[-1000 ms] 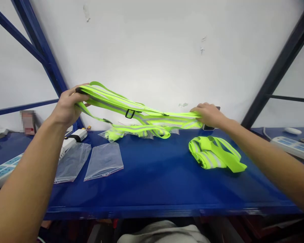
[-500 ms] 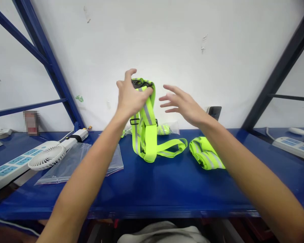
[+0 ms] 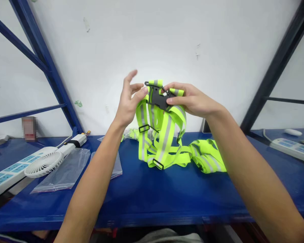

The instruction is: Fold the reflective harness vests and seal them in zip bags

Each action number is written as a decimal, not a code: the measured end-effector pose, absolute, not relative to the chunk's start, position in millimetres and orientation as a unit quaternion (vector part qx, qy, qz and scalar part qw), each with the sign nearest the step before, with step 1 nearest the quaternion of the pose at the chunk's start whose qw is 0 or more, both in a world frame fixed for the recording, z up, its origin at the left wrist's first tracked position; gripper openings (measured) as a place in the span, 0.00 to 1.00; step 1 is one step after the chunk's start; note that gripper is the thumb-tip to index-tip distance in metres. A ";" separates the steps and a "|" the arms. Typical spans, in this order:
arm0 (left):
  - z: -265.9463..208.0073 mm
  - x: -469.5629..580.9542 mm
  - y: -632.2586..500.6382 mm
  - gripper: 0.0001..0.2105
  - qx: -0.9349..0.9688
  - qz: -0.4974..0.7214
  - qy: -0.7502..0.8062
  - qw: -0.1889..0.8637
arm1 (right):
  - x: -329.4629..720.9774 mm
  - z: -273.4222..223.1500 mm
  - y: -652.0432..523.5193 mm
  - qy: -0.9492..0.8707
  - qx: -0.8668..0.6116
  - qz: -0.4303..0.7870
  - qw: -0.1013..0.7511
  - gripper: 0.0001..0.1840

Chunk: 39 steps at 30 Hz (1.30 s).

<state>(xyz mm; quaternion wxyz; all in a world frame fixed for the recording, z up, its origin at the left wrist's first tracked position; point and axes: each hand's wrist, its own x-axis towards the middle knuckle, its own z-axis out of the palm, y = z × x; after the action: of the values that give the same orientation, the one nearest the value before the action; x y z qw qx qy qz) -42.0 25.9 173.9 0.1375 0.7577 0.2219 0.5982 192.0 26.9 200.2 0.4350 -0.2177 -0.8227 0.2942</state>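
A neon yellow reflective harness [image 3: 165, 135] with grey stripes hangs in loops above the blue table, its lower straps touching the tabletop. At its top sits a black plastic buckle [image 3: 158, 98]. My right hand [image 3: 190, 98] pinches the buckle's right end between thumb and fingers. On the left side, my left hand [image 3: 131, 98] grips the strap beside the buckle with its thumb and bent fingers, the index finger raised. Black strap sliders show lower on the webbing. A second folded reflective harness [image 3: 207, 157] lies on the table by my right forearm.
Clear plastic bags [image 3: 63, 170] lie on the blue table [image 3: 172, 192] at the left. Beside them are a white handheld fan [image 3: 44, 164] and a power strip [image 3: 22, 167]. Bagged yellow straps [image 3: 133, 134] lie near the wall. Blue shelf posts [image 3: 48, 67] rise at the sides.
My right hand has moved left and taken hold of the buckle. The harness has turned and spread, so its buckle now faces me. My left hand has shifted to the strap's left edge.
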 end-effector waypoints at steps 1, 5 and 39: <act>173.6 -45.9 29.4 0.33 0.761 0.587 0.214 0.177 | 195.5 200.9 27.2 -0.844 -0.205 0.288 0.404 0.18; 170.8 -48.4 30.8 0.24 0.791 0.491 0.208 0.300 | 198.5 199.8 23.6 -0.895 -0.188 0.192 0.356 0.16; 149.5 -41.7 55.6 0.18 0.739 0.586 0.303 0.136 | 182.2 160.9 57.4 -0.796 -0.362 0.154 0.461 0.18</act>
<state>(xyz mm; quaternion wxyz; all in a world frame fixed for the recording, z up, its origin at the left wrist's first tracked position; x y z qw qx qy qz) -41.7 55.6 149.5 0.1361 0.7391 0.3031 0.5859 182.2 57.4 160.9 0.4606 -0.3622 -0.7955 0.1543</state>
